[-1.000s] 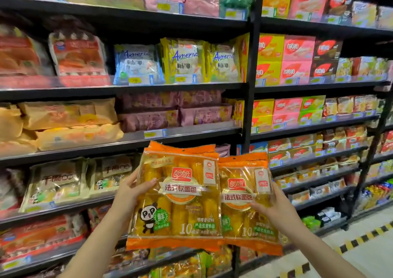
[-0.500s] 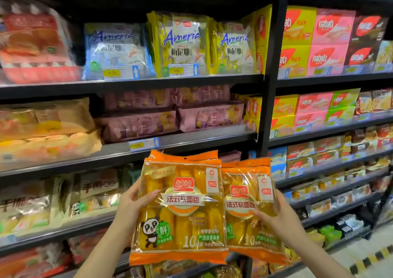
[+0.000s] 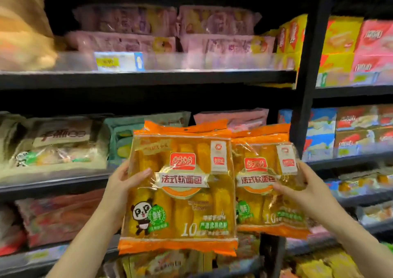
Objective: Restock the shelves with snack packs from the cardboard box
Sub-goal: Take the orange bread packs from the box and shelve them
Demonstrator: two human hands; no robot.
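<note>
Two orange bread packs are held upright in front of the shelves. My left hand (image 3: 121, 184) grips the left edge of the larger-looking front pack (image 3: 182, 190), which shows a panda and Chinese lettering. My right hand (image 3: 306, 188) grips the right side of the second orange pack (image 3: 263, 184), which sits partly behind the first one. Both packs overlap in the middle. The cardboard box is not in view.
A black shelf rack (image 3: 148, 78) fills the view, with pink packs (image 3: 161, 41) above and pale bread packs (image 3: 59, 143) at hand height. A black upright post (image 3: 306, 64) divides it from shelves of red and yellow boxes (image 3: 350, 50) on the right.
The view has dropped and moved closer to the shelves. Both hands keep the same hold on the two orange packs, which sit a little higher against the middle shelf.
</note>
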